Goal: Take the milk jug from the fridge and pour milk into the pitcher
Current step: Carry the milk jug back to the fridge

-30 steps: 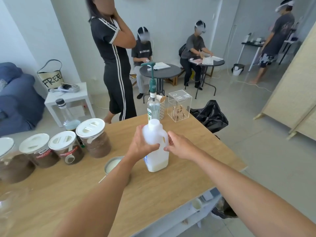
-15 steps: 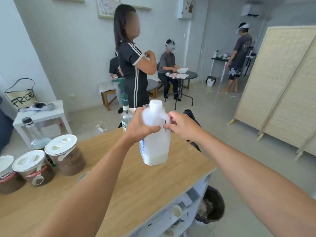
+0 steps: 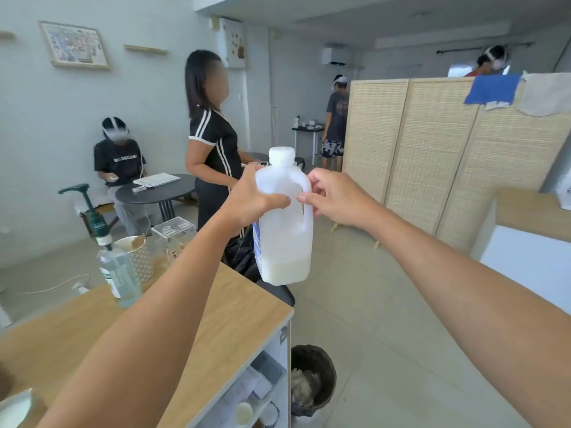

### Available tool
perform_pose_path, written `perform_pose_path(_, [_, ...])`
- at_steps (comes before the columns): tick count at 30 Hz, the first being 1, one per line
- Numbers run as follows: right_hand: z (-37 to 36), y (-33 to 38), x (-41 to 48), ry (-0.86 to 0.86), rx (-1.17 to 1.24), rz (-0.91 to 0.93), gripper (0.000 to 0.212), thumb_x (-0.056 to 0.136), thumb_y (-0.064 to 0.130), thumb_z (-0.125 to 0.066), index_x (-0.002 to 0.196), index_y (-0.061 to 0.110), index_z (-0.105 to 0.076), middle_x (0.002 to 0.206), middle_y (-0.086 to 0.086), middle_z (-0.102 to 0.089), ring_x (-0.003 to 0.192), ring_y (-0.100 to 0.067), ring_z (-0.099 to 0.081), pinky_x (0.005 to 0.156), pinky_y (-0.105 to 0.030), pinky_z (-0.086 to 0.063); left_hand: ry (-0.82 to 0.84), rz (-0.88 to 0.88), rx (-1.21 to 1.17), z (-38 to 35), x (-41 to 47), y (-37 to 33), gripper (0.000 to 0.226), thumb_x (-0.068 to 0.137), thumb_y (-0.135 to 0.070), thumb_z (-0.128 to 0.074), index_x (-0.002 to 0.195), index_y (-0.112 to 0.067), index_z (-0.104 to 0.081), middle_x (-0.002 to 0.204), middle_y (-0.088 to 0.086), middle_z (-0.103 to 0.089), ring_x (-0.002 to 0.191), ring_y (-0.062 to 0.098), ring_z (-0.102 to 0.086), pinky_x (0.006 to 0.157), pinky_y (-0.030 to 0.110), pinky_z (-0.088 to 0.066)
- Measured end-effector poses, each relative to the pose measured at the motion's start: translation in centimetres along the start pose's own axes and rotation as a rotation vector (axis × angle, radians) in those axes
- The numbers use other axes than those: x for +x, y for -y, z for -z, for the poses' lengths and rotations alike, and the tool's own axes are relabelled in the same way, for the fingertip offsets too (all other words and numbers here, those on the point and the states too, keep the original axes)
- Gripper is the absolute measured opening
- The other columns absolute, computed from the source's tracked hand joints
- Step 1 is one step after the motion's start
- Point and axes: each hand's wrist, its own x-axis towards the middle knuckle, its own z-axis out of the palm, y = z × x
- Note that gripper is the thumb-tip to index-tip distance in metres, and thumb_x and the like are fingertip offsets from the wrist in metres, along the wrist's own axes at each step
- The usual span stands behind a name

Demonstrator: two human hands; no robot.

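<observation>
- Nearest, bottom-left corner: pale rim of a vessel (image 3: 15, 407) w/ white inside, prob. the pitcher, too cropped to confirm. Sits on the counter (image 3: 216, 329), well apart from the jug.
- Counter edge & corner just below/left of the jug; open shelves underneath, bin (image 3: 313, 378) on the floor beside it. Worth swinging wide of that corner when carrying.
- Pump bottle (image 3: 119, 273) & clear acrylic box (image 3: 174, 231) at the counter's far side, left of the left forearm; easy to clip w/ an elbow.
- Milk jug (image 3: 284, 217) held in the air, upright, past the counter corner over the floor. White cap (image 3: 281, 156) on. Milk only in the bottom portion, rest translucent & empty.
- Left hand (image 3: 253, 200) clenched round the jug's shoulder, thumb across the front; carries the weight.
- Right hand (image 3: 335, 197) pinching the handle (image 3: 306, 199) w/ fingertips only, not a full wrap.
- Judging by cap on & low milk: pour looks done, jug likely headed back to the fridge. Best: slide right fingers fully thru the handle before letting go w/ the left; keep jug upright; check cap is tight.
- Far: folding screens (image 3: 432, 149), standing person (image 3: 213, 140) close behind the jug. Fridge not in view.
</observation>
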Motion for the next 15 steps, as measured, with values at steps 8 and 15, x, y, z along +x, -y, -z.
perform_pose_path(8, [7.9, -5.1, -7.2, -0.181, -0.054, -0.194, 0.014, 0.086, 0.026, -0.071, 0.088, 0.017, -0.061, 0.079, -0.002, -0.068, 0.076, -0.024, -0.070, 0.075, -0.051, -0.058, 0.297, -0.082, -0.053, -10.8, 4.6, -4.0, 0.078, 0.060, -0.039, -0.091, 0.124, -0.010, -0.056, 0.117, 0.011, -0.067, 0.103, 0.026, -0.070, 0.086, 0.056, -0.058])
perform_pose_path(15, [12.3, -6.0, -15.1, -0.366, -0.131, -0.433, 0.015, 0.086, 0.030, -0.070, 0.086, 0.020, -0.059, 0.073, 0.005, -0.059, 0.079, -0.028, -0.066, 0.076, -0.052, -0.057, 0.538, -0.205, -0.191, -19.7, 3.1, -9.6, 0.050, 0.070, -0.019, -0.083, 0.112, -0.025, -0.056, 0.112, 0.001, -0.068, 0.101, 0.016, -0.069, 0.084, 0.037, -0.058])
